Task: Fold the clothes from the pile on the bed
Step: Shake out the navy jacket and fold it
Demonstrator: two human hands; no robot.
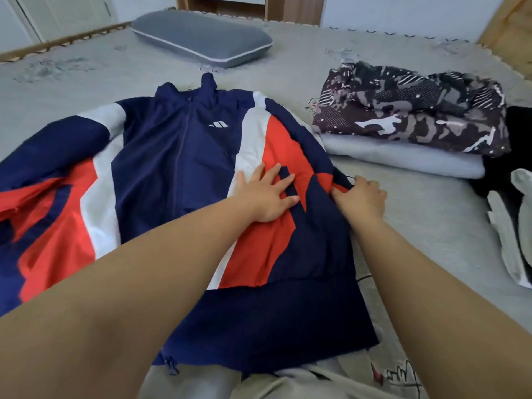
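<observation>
Head view: a navy, red and white jacket [184,156] lies front-up and zipped across the centre and left of the frame on the grey bed [417,220]. Its collar points toward the top of the frame and its hem toward the bottom.

Hand positions:
- The left hand [264,194] lies flat on the red and white panel at centre frame. Its fingers are straight and spread, pressing the cloth down and gripping nothing.
- The right hand [361,195] is at the jacket's right edge, just right of centre. Its fingers are curled and pinch the navy fabric there (apparently the folded-in sleeve or side seam).

Progress, judged from the layout:
- Done: a stack of folded clothes [408,131] sits at right of centre, with a patterned dark garment on top of a pale grey one.
- In hand: the jacket. Its right side appears already turned in. The left sleeve, at the left edge of the frame, lies spread out and unfolded, and the body has not yet been folded lengthwise.
- Left: a loose pile [515,197] of black and light grey items at the right edge of the frame appears unfolded (only partly in view, so its count cannot be told).

A grey pillow [201,38] lies at upper left-centre, well apart from the work.
</observation>
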